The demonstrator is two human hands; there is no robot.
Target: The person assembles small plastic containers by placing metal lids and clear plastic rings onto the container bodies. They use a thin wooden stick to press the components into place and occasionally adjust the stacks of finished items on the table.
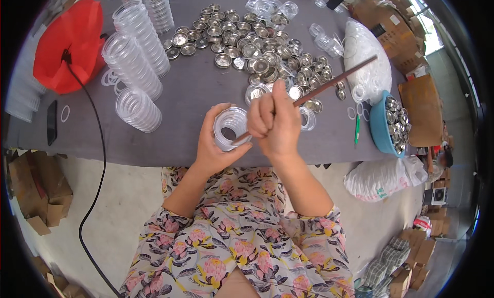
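Near the table's front edge, my left hand (210,141) is wrapped round a clear round plastic cup (237,114), its opening turned toward me. Several rims show one inside another, so it may be a short stack. My right hand (279,120) grips a long thin brown stick (342,79), which looks like a chopstick. The stick's lower end reaches the cup's mouth, and its other end points up to the far right. Behind my right hand lie clear plastic rings (307,119) and a clear cup (254,92).
A heap of small silver metal caps (252,48) covers the middle of the table (188,89). Stacked clear cups (138,110) stand left, by a red cloth-like cover (72,35) and a black cable (104,159). A blue basin (378,125) of caps and a green pen (356,129) are right.
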